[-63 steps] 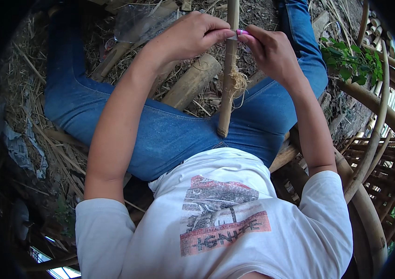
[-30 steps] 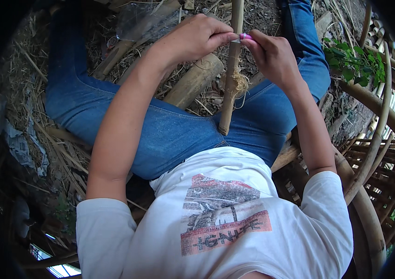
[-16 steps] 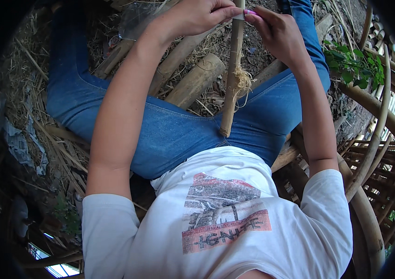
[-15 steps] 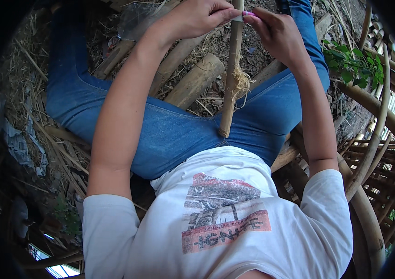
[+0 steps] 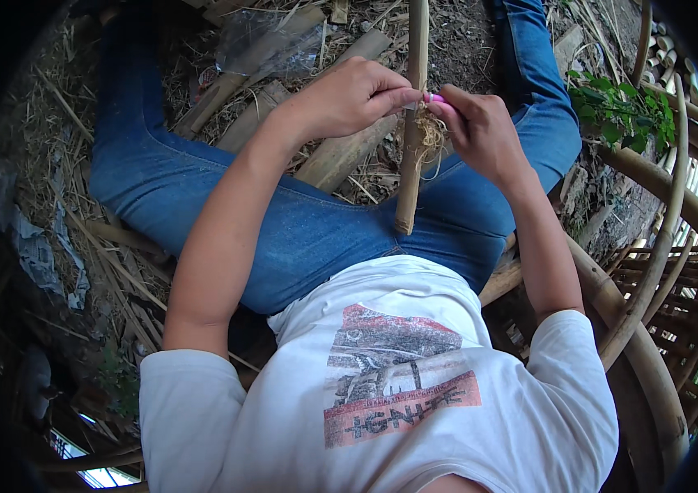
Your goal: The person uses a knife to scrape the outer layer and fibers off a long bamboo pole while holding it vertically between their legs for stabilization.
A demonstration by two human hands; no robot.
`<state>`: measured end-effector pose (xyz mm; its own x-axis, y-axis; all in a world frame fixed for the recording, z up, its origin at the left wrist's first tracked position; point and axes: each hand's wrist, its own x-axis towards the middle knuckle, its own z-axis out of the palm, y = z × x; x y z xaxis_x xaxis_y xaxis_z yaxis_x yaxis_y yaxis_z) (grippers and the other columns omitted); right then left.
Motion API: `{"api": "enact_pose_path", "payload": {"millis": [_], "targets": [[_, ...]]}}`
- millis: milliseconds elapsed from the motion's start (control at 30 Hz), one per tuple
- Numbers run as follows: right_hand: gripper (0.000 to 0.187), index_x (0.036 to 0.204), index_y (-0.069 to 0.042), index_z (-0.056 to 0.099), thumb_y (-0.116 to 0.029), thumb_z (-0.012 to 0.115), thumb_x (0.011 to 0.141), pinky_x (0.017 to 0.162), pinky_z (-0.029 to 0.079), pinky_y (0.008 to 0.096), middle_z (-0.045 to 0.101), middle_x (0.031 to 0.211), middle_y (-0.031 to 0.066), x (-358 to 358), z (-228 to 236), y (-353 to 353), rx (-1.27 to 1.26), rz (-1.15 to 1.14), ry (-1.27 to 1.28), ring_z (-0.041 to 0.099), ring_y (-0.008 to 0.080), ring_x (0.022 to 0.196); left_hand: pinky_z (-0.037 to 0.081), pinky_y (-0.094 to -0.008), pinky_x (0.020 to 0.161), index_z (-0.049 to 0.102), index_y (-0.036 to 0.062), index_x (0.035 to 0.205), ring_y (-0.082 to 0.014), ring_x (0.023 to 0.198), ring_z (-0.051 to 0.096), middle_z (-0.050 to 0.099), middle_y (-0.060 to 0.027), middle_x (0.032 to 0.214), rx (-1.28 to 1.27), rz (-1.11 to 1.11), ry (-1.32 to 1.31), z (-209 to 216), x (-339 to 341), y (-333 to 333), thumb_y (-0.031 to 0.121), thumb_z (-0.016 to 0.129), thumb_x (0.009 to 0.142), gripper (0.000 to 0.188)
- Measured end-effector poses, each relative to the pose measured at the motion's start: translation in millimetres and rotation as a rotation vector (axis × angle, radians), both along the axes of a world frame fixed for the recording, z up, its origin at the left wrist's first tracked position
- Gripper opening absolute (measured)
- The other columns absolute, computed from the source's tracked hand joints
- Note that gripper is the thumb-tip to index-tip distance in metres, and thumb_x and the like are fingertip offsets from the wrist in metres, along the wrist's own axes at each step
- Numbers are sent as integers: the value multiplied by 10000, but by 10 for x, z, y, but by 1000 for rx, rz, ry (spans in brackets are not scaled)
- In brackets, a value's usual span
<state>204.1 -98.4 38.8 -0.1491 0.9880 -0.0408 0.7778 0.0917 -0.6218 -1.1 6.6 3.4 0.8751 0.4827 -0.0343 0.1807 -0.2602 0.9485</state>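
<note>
While my left hand (image 5: pixel 357 99) and right hand (image 5: pixel 482 130) pinch one pink-handled tool (image 5: pixel 433 98) across one bamboo pole (image 5: pixel 409 177), a snag in the single fibrous tuft (image 5: pixel 429 138) just below could, I judge, make it slip and cut me. The pole runs between my two denim-clad thighs (image 5: pixel 283 214), and uneven pressure might skid its near end.
</note>
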Motion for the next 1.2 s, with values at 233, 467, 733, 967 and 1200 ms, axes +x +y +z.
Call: {"api": "enact_pose_path", "payload": {"millis": [233,467,733,967,1200], "targets": [[229,956,-34,634,-257,606,1002,531,420,438,562,671,176,317,-125,771,425,123,-167,569,368,579,468,-345,600,756,56,1031,-161,596,569,636,-145,672,169,171,65,193,254,589,286,603,997,278],[331,842,-7,639,-299,610,995,533,439,448,564,650,203,243,147,833,247,116,-78,568,401,574,468,-351,590,750,41,1011,-163,583,571,632,-165,674,190,213,-38,75,282,575,240,603,996,248],[236,944,-78,659,-309,627,978,547,455,480,583,645,165,252,-140,502,209,124,-143,604,379,603,390,-332,544,732,45,1074,-127,547,479,531,-67,595,150,157,44,-138,171,293,286,605,1012,279],[226,923,-76,631,-295,627,977,544,447,482,574,642,166,175,-147,319,192,103,-140,592,392,606,518,-412,639,769,136,1046,-301,673,679,683,-129,722,223,172,43,-184,124,137,295,652,957,216],[227,914,-78,629,-296,626,979,536,445,483,574,630,164,129,-96,278,177,80,-166,590,396,599,521,-425,648,772,139,1036,-320,683,675,663,-143,701,219,182,70,-118,107,112,305,640,965,223]]}}
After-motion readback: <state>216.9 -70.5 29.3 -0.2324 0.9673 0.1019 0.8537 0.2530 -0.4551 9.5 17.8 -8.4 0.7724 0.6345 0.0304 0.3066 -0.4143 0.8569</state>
